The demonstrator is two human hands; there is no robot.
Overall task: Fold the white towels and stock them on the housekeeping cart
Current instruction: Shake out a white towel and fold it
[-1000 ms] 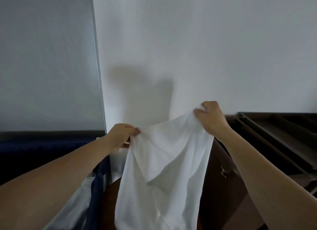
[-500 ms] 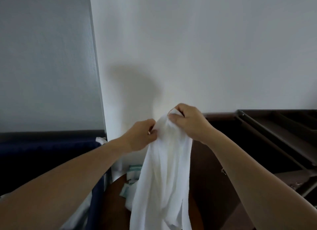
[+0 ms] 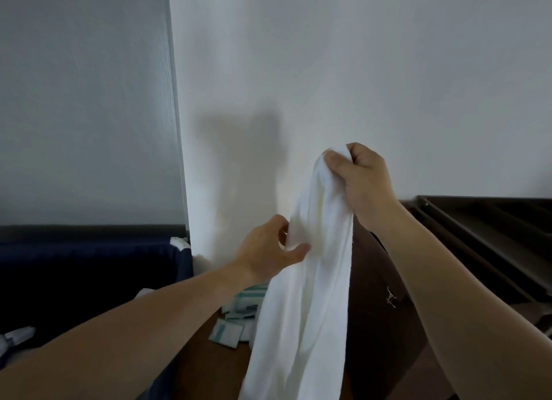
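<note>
A white towel point(image 3: 301, 304) hangs doubled lengthwise in front of me, its lower end running out of the bottom of the view. My right hand point(image 3: 363, 184) grips both top corners bunched together, held high before the white wall. Lower down, my left hand point(image 3: 268, 251) takes the towel's left edge between thumb and fingers, about a third of the way down. The dark brown housekeeping cart point(image 3: 484, 235) with slatted shelves stands to the right, behind my right forearm.
A navy fabric bin point(image 3: 89, 268) sits at the left, with white cloth at its corner. Small teal-and-white packets point(image 3: 230, 331) lie on a brown surface point(image 3: 197, 369) below the towel. A white wall fills the background.
My hands came together, bringing the towel's top corners into my right hand. My right hand then rose with them, while my left hand let go and slid down the towel's left edge.
</note>
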